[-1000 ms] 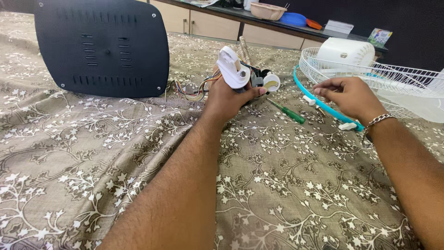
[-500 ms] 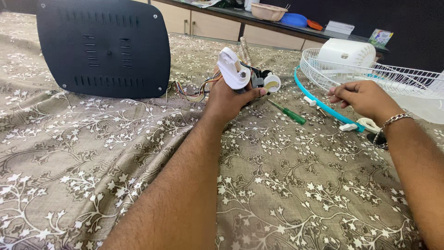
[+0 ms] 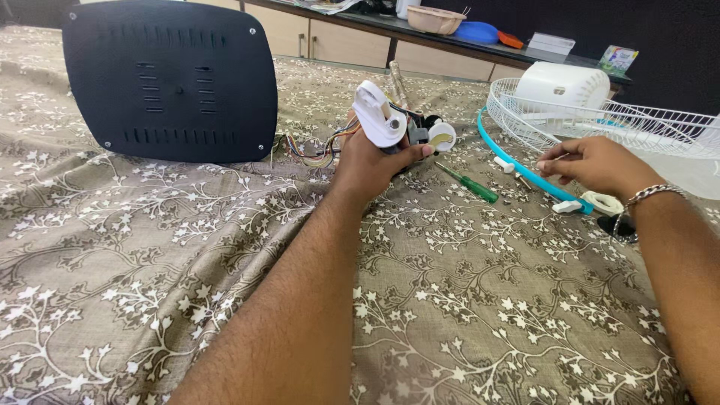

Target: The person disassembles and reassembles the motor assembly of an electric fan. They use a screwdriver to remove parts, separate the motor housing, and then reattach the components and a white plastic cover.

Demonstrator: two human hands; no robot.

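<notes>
Fan parts spread over a patterned cloth, both hands at work.
A black panel (image 3: 171,81) stands far left with open cloth before it; the left hand (image 3: 369,161) grips a white motor part (image 3: 390,124), wires trailing. A green screwdriver (image 3: 470,184) lies between; the right hand (image 3: 596,165) pinches something small, fingers closed, beside the blue ring (image 3: 517,169) and wire guard (image 3: 600,120).

view: head, only one | position: above and behind the forearms, close | facing: forward and down over the patterned cloth (image 3: 450,300) | dark panel (image 3: 171,79) far left of cloth | wire fan guard (image 3: 600,124) far right | overlap: none
</notes>
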